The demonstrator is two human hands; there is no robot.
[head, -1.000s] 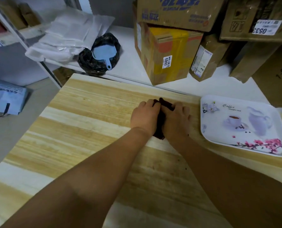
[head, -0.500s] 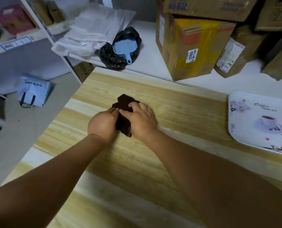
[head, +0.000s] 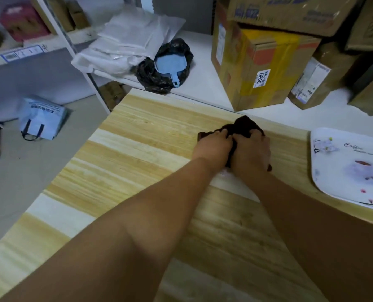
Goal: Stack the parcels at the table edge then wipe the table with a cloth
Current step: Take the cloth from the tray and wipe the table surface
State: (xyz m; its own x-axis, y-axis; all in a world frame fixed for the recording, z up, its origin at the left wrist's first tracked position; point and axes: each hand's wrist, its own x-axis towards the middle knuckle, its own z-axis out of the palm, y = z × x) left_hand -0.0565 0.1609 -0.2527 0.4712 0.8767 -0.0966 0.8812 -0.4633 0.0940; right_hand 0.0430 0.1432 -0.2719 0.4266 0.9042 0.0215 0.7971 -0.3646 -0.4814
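A dark brown cloth (head: 242,127) lies bunched on the striped wooden table (head: 137,162), near its far edge. My left hand (head: 214,147) and my right hand (head: 252,153) press side by side on the cloth, fingers curled into it; much of it is hidden under them. Cardboard parcels stand on the white shelf beyond the table: a yellow-taped box (head: 261,68) with a larger carton (head: 290,12) on top, and a smaller brown parcel (head: 320,77) leaning at its right.
A white tray (head: 351,168) printed with a coffee cup sits at the table's right. On the white shelf (head: 203,83) lie white plastic mailers (head: 129,44) and a black bag (head: 166,66) holding a blue scoop. A grey bag (head: 39,118) rests on the floor at left.
Both hands slid the cloth left across the table, then back right and toward the far edge, where it now sits close to the yellow-taped box.
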